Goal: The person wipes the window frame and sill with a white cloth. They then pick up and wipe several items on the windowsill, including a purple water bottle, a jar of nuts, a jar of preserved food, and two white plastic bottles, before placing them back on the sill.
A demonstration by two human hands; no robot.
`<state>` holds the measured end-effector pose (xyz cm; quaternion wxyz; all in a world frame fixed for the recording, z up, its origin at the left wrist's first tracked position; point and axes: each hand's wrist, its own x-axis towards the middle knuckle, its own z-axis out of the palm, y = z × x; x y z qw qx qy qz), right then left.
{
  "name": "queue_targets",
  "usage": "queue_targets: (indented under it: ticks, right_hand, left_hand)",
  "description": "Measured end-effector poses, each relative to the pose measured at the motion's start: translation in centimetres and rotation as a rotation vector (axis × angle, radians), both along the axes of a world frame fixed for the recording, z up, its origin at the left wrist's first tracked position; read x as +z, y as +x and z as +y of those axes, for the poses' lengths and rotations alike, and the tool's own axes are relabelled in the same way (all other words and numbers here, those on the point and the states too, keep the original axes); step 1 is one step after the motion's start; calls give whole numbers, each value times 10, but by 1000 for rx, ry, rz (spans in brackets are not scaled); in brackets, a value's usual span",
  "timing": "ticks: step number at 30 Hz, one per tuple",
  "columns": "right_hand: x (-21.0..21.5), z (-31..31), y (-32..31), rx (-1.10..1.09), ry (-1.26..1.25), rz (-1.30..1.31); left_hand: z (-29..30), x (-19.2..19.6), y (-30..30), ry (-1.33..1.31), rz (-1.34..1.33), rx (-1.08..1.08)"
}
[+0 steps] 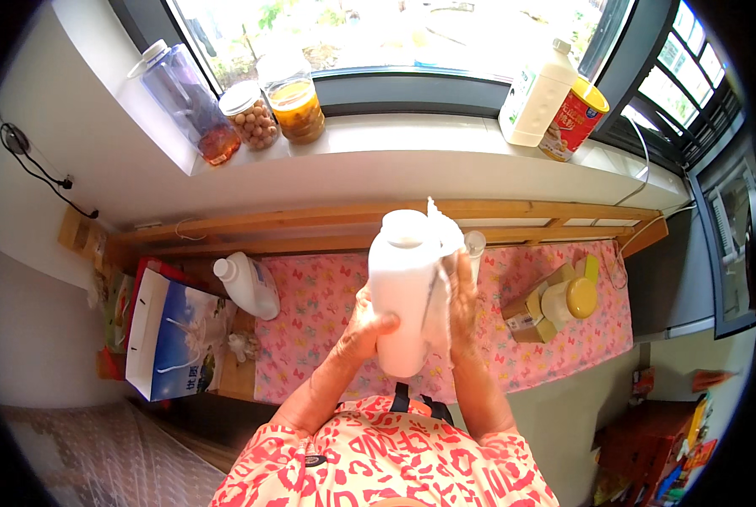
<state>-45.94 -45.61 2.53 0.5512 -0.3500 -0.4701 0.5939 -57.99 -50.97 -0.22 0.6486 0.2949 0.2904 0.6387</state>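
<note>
A white plastic bottle (400, 291) with a rounded cap stands nearly upright in front of my chest, raised over the pink cloth-covered bench. My left hand (364, 328) grips its left side low down, thumb across the front. On the bottle's right side is my right hand (462, 296), closed on a thin white cloth (445, 233). The cloth sticks up beside the cap and hangs down along the bottle; its edges are somewhat blurred. Behind that hand a slim clear-and-white container (475, 247) is partly hidden.
On the pink patterned cloth (310, 338) lie a white jug (253, 287) at left and a yellow-lidded container (571, 299) at right. A blue-and-white paper bag (179, 338) leans at the far left. Jars, a white jug (537, 97) and a red can (574, 122) line the windowsill.
</note>
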Motion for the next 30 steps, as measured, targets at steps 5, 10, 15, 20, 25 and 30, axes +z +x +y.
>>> queue_targets:
  ticks: [5,10,15,20,25,30]
  right_hand:
    - [-1,-24,0,-146,569,-526]
    - [-32,-42,8,-98,408,-450]
    - [-65,-35,19,208,-100,73]
    - [-81,-38,12,156,-217,338]
    - [-37,-45,14,-165,215,-136]
    - [-4,-37,15,-284,681,-561]
  left_hand:
    - [3,12,-3,-7,-72,89]
    - [2,3,-11,24,-123,103]
    - [7,3,-15,96,-170,102]
    - [11,2,-14,144,31,267]
    - [-5,58,11,-6,207,473]
    - [-8,45,11,-37,255,446]
